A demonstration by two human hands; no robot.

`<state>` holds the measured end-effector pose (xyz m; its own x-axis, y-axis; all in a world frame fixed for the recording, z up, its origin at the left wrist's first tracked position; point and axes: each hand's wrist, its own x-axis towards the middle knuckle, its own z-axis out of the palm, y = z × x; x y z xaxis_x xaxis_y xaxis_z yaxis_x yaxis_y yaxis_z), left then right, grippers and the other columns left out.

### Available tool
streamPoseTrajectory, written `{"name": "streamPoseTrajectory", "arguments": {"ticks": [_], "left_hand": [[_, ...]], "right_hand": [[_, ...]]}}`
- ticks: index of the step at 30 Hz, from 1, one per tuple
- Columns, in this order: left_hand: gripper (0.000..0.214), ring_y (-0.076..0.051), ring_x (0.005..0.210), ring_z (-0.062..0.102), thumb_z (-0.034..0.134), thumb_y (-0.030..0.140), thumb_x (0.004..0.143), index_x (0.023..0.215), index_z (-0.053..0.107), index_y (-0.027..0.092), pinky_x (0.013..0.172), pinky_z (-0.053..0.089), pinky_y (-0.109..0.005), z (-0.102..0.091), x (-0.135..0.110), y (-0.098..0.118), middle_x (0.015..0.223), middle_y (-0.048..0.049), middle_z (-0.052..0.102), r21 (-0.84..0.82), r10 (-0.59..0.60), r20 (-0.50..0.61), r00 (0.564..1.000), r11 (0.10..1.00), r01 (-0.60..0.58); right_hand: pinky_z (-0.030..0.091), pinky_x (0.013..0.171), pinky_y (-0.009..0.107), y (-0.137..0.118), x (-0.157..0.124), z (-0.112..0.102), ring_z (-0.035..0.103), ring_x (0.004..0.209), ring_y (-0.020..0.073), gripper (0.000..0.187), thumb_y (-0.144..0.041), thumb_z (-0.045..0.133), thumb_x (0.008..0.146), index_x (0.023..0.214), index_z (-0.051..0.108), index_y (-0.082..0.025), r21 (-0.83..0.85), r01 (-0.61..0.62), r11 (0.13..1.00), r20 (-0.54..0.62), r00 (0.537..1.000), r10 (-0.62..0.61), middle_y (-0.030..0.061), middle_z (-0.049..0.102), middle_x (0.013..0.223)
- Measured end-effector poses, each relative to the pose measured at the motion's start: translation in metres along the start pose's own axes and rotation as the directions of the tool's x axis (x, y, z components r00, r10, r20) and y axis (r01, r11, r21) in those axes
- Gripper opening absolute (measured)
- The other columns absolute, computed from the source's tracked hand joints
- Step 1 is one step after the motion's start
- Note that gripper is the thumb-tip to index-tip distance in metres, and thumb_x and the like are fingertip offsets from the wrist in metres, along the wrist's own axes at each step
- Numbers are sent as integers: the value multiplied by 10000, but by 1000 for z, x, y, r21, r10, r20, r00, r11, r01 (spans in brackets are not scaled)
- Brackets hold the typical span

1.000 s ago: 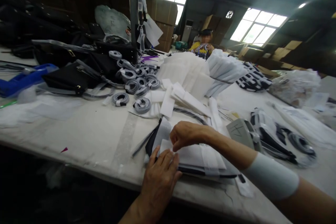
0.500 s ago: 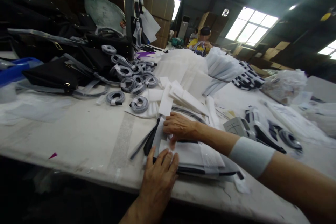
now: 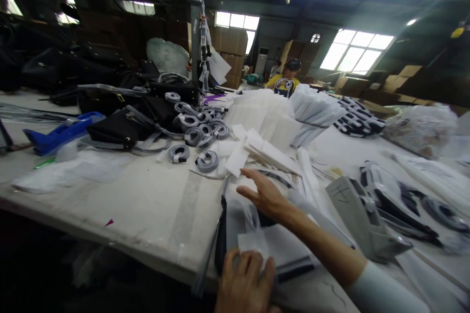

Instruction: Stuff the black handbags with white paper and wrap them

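Observation:
A black bag [image 3: 220, 244] lies on the table in front of me, with a white padding sheet [image 3: 290, 244] and clear plastic film [image 3: 253, 217] on it. My left hand [image 3: 244, 281] is at its near edge, fingers bent over the edge and the sheet. Just above the bag's far side, my right hand [image 3: 264, 195] is open, thumb and fingers apart, holding nothing. Near its fingertips lie white foam strips [image 3: 237, 157]. A grey strap [image 3: 207, 254] trails from the bag's left side over the table edge.
Coiled grey straps [image 3: 207, 160] and a wrapped black bag [image 3: 117, 129] lie left, beside a blue tape dispenser [image 3: 66, 132]. A grey tape dispenser [image 3: 348, 215] stands right of my forearm. White foam sheets [image 3: 260, 112] are piled behind; a person in yellow [image 3: 273, 82] is beyond.
My right hand has lifted off the bag and opened. The left hand's fingers have bent at the near edge. The bag's covering is shifted, and the view has tilted up and turned left.

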<state>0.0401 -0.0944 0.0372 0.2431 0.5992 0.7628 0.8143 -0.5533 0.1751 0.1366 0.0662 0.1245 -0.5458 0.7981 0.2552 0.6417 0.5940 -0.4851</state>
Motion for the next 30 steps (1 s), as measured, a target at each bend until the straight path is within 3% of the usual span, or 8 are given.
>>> {"name": "streamPoseTrajectory", "arguments": {"ticks": [2,5,10,13,15,19,24,30], "left_hand": [[114,-160,645,610,592,290,888,938,659,213,877,450,-377,17,-7,5,721,-4,665,28,9,-232,973,1000,-3],[224,-103,561,600,492,69,893,801,642,209,961,427,-335,27,-9,0,634,39,649,-28,-11,-371,929,1000,0],[218,-103,624,657,449,232,983,875,638,221,804,515,-250,-11,10,-42,684,35,702,-278,50,-109,993,957,-79],[208,-150,794,691,471,316,973,983,647,207,756,535,-256,-42,22,-81,831,-28,732,-328,-90,57,994,939,104],[183,-145,823,686,494,301,959,951,661,227,741,530,-233,-57,27,-108,867,-16,727,-324,-309,166,936,880,348],[202,-146,862,672,499,311,935,865,675,244,790,504,-230,-66,42,-166,875,11,716,-161,-633,276,723,711,684],[180,-159,895,657,511,290,904,986,659,229,806,473,-253,-40,86,-231,1024,-21,709,79,-753,248,609,642,762],[258,-266,1047,618,632,350,823,1007,648,169,864,438,-350,14,132,-270,1087,-123,683,232,-795,276,541,601,765]], "right_hand": [[381,1102,441,-12,-8,25,506,1280,257,522,-465,518,956,1377,486,-158,-45,105,993,-92,990,-109,145,571,1364],[268,1174,511,-18,-18,59,423,1358,279,565,-502,515,950,1416,458,-187,-139,242,960,-5,969,-245,125,512,1444],[206,1195,551,-9,-22,79,339,1421,294,611,-512,527,942,1470,401,-231,-168,264,950,137,960,-243,86,419,1529],[238,1185,542,-5,-14,74,362,1411,300,598,-469,520,950,1468,408,-191,-71,195,978,169,969,-181,124,426,1518],[324,1152,497,-5,-4,66,418,1379,282,558,-468,440,980,1458,419,-181,75,95,993,187,976,-108,138,461,1490],[490,981,390,-3,12,52,603,1169,242,473,-484,350,1006,1350,518,-207,283,-73,956,176,984,23,112,622,1302],[484,845,377,5,0,72,636,914,238,307,-412,438,989,1144,608,-208,-44,100,994,-46,994,-102,81,681,986],[441,705,294,-4,-3,75,677,799,203,230,-329,439,1003,904,610,-212,-253,51,966,117,993,-22,26,701,836]]}}
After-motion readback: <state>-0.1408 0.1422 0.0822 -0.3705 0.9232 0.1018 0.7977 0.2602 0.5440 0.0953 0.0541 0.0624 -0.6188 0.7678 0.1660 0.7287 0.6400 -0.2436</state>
